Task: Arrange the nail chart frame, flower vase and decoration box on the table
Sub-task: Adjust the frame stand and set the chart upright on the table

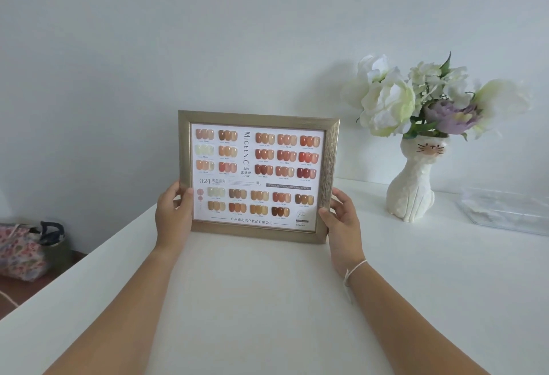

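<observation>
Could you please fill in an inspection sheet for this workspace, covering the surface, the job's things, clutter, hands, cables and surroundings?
Surface: white table, clean, set against a pale wall.
Job's things: nail chart frame upright near the table's back edge, chart facing the camera; cat-shaped flower vase with white and purple flowers, standing to the frame's right, apart from it; clear decoration box at the far right, partly cut off.
Clutter: nothing seen.
Hands: left hand grips the frame's left side, right hand its right side; string bracelet on the right wrist.
Cables: nothing seen.
Surroundings: floral bag on the floor, left of the table.
</observation>
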